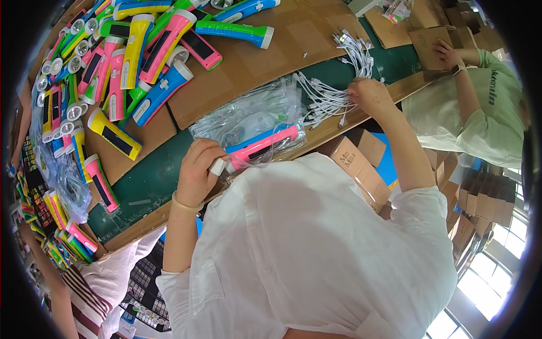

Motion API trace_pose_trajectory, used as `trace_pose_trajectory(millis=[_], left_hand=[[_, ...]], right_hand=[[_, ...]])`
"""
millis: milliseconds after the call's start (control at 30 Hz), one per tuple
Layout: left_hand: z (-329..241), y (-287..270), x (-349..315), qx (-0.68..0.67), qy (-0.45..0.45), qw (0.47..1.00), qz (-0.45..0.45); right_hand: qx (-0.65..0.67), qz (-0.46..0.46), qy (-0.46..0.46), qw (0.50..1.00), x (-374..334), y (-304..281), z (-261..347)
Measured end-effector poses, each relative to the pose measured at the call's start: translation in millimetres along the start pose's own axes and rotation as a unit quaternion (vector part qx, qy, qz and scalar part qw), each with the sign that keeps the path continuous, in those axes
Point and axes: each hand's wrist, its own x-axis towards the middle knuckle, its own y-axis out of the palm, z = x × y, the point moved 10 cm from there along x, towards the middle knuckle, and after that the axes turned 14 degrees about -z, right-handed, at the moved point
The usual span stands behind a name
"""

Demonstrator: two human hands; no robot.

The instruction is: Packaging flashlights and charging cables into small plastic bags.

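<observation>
A pink and blue flashlight (pixel 264 146) lies in a clear plastic bag near the table's front edge. My left hand (pixel 197 168) is closed at its white end, with something white, perhaps a wrap, at the thumb. Under and behind it is a stack of clear plastic bags (pixel 248 107). To the right, white charging cables (pixel 322 96) are heaped on the green table. My right hand (pixel 370 97) reaches into that heap, fingers bent down around some cables; the fingertips are partly hidden.
Several colourful flashlights (pixel 132 53) are piled on cardboard (pixel 226 73) at the left. Another bundle of cables (pixel 355 51) lies beyond my right hand. A co-worker in a pale green shirt (pixel 468 107) handles a carton (pixel 426 48) at the far right. Boxes (pixel 353 164) stand below the table edge.
</observation>
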Motion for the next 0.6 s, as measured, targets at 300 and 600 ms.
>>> trace_pose_trajectory(millis=[300,600], left_hand=[[2,-9,-4,-0.005,-0.019,1.0,-0.019],[-1,-9,-7,0.003,-0.023,0.999,-0.029]], right_hand=[[0.457,-0.09,0.138,0.874,5,-64,-18],[0.716,-0.245,-0.001,0.654,11,-189,41]])
